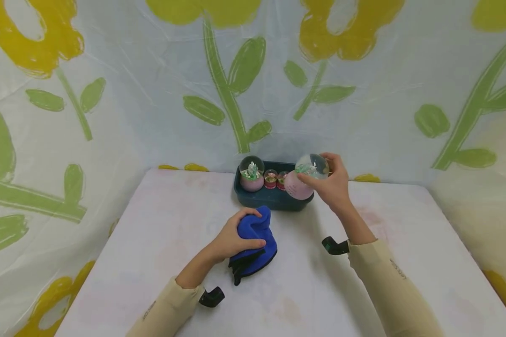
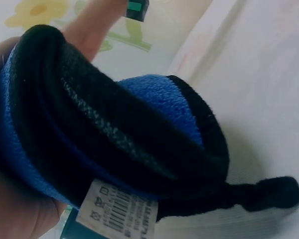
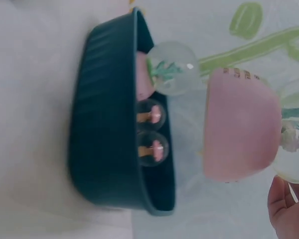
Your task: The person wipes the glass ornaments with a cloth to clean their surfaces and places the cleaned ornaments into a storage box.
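My right hand [image 1: 335,183] grips a snow globe [image 1: 300,185] by its clear dome, tilted, its pink base toward the left. In the head view it overlaps the right end of a dark teal bin [image 1: 270,202]; the right wrist view shows the base [image 3: 243,124] apart from the bin's rim. Another pink-based snow globe [image 1: 252,174] stands in the bin's left end, with two small red-based globes [image 1: 271,179] beside it. My left hand [image 1: 235,238] holds a bunched blue cloth [image 1: 257,229] with black edging in front of the bin. A white label [image 2: 117,211] hangs from the cloth.
The bin stands at the back of a white-covered table [image 1: 164,234], close to a hanging sheet [image 1: 152,93] printed with yellow flowers and green leaves. Each wrist carries a small black camera [image 1: 335,246] on its beige sleeve.
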Demonstrator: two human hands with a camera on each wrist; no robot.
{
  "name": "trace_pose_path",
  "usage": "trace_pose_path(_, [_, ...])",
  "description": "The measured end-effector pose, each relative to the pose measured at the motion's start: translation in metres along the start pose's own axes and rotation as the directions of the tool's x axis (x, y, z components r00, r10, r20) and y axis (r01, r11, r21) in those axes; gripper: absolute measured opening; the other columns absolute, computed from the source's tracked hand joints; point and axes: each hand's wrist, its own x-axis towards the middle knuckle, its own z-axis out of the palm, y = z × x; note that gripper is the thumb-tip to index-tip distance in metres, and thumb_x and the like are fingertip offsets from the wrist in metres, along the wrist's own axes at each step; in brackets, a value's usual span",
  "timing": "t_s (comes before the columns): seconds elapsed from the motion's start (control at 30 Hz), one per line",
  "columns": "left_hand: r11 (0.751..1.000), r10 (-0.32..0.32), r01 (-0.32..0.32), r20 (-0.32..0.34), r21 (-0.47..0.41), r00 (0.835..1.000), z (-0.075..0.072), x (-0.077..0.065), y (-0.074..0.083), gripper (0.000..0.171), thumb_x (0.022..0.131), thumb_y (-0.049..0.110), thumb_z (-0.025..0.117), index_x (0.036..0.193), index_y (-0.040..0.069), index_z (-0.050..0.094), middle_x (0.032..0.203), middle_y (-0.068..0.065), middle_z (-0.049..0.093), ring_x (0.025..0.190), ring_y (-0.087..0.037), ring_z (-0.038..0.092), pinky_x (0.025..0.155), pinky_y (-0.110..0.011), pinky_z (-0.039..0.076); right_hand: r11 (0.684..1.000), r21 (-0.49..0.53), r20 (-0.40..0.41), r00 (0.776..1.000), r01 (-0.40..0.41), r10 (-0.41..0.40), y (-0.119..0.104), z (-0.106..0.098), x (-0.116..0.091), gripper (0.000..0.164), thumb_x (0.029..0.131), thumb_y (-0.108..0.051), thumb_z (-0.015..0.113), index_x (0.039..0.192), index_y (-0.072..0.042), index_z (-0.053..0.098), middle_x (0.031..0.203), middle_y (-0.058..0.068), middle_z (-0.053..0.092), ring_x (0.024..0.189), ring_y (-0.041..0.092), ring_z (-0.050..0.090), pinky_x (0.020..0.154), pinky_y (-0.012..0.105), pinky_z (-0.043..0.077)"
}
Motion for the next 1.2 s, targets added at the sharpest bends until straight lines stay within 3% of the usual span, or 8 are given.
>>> trace_pose_path(0.3, [1.0, -0.027, 0.026, 0.087, 0.009, 0.996, -0.001, -0.001, 0.0, 0.054, 0.081, 0.029, 0.08, 0.126, 0.03, 0.049, 0.138, -0.005, 0.043, 0.119, -0.029, 0.049, 0.093, -0.045, 0.047, 0.998, -0.061, -0.002, 1.0, -0.009, 0.009, 0.023, 0.011, 0.012, 0.075, 0.071, -0.028, 0.088, 0.131, -0.009, 0.048, 0.125, 0.016, 0.056, 0.112, 0.03, 0.052, 0.085, 0.051, 0.046])
trace_pose_path(0.67, [1.0, -0.013, 0.011, 0.157, 0.019, 0.987, -0.005, -0.001, 0.001, 0.053, 0.083, 0.023, 0.078, 0.127, 0.03, 0.049, 0.139, -0.001, 0.042, 0.12, -0.027, 0.047, 0.094, -0.044, 0.045, 0.989, -0.133, 0.019, 0.998, -0.061, 0.064, 0.049, 0.023, 0.019, 0.086, 0.066, -0.042, 0.089, 0.133, -0.007, 0.048, 0.139, 0.012, 0.048, 0.133, 0.033, 0.038, 0.102, 0.055, 0.036])
trace_pose_path(0.9, [1.0, 0.024, -0.022, 0.183, -0.012, 0.983, -0.005, 0.003, -0.001, 0.054, 0.083, 0.025, 0.078, 0.128, 0.029, 0.049, 0.14, 0.0, 0.042, 0.122, -0.025, 0.045, 0.097, -0.044, 0.043, 0.982, -0.18, 0.038, 0.998, -0.048, 0.056, 0.062, 0.026, 0.017, 0.083, 0.067, -0.038, 0.089, 0.133, -0.006, 0.048, 0.135, 0.017, 0.051, 0.123, 0.034, 0.047, 0.096, 0.054, 0.041])
trace_pose_path(1.07, [1.0, 0.021, -0.019, 0.179, -0.009, 0.984, -0.003, 0.003, 0.0, 0.053, 0.083, 0.023, 0.077, 0.128, 0.028, 0.049, 0.14, -0.002, 0.042, 0.121, -0.027, 0.045, 0.096, -0.044, 0.043, 0.98, -0.194, 0.056, 0.997, -0.044, 0.056, 0.069, 0.027, 0.014, 0.084, 0.067, -0.04, 0.089, 0.132, -0.007, 0.049, 0.127, 0.018, 0.055, 0.114, 0.033, 0.052, 0.091, 0.052, 0.045])
trace_pose_path(1.2, [1.0, 0.014, -0.011, 0.175, -0.019, 0.984, -0.002, 0.001, -0.005, 0.053, 0.083, 0.026, 0.078, 0.128, 0.026, 0.049, 0.14, -0.003, 0.042, 0.119, -0.026, 0.047, 0.095, -0.042, 0.044, 0.974, -0.221, 0.083, 0.994, -0.057, 0.077, 0.078, 0.028, 0.008, 0.087, 0.066, -0.045, 0.088, 0.134, -0.007, 0.048, 0.128, 0.019, 0.055, 0.115, 0.034, 0.052, 0.092, 0.053, 0.045])
